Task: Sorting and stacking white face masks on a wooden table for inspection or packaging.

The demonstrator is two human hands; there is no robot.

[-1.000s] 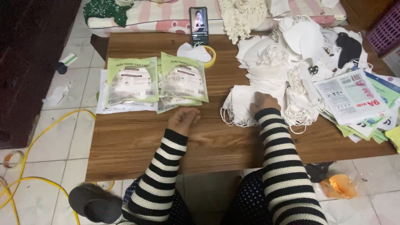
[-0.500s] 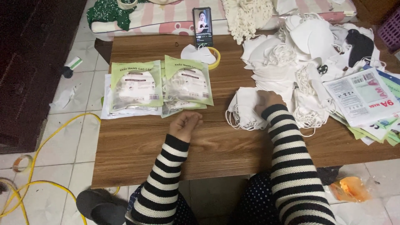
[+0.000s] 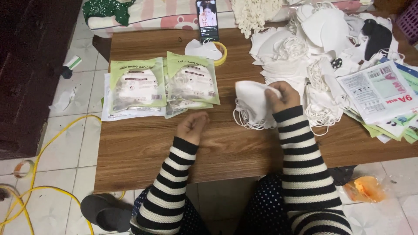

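My right hand [image 3: 283, 95] pinches a white face mask [image 3: 252, 96] and lifts its upper edge off a small stack of masks [image 3: 250, 118] on the wooden table [image 3: 143, 148]. My left hand [image 3: 191, 126] rests loosely curled on the table with nothing in it, just below two green-and-clear packaged mask bags [image 3: 163, 85]. Both arms wear black-and-white striped sleeves.
A big heap of loose white masks [image 3: 305, 48] fills the table's back right, with printed empty packages [image 3: 383, 93] to its right. A phone [image 3: 207, 19] stands at the back edge beside a yellow tape roll [image 3: 220, 54]. Yellow cable [image 3: 52, 143] and a slipper [image 3: 104, 211] lie on the floor.
My right hand has taken hold of a white mask and raised it from the stack. My left hand stays curled on the table.
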